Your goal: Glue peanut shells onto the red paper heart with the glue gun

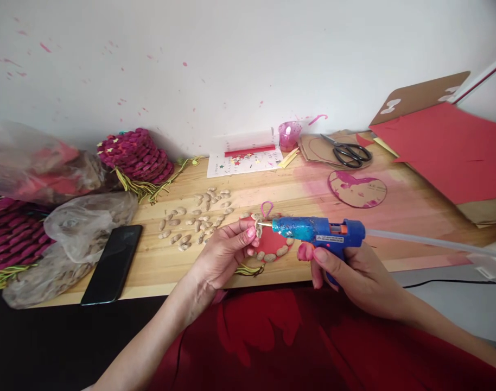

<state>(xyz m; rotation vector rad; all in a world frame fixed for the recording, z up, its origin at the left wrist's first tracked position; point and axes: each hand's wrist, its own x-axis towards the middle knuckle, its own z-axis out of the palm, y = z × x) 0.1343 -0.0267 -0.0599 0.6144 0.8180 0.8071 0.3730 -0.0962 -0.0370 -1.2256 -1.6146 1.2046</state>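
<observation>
Between the thumb and fingers of my left hand [227, 247] is a peanut [259, 228], held just above the table. My right hand [349, 271] grips a blue glue gun [309, 231], its metal nozzle pointing left and meeting the peanut or nearly so. A clear glue stick [427, 240] sticks out of the gun's back. Under both hands lies a red piece [270, 241] edged with peanuts, with a pink loop [267, 208] at its top and yellow-green strings below; my left hand and the gun hide part of it. Several loose peanuts [203, 222] are scattered to the left.
A black phone [113, 263] and plastic bags [89, 217] lie at the left, near stacked magenta pieces [136, 157]. Farther back are a sheet with small stars [221, 165], a pink cup [289, 136] and scissors [351, 155]. A cardboard heart [357, 193] and red sheets [455, 152] are rightward.
</observation>
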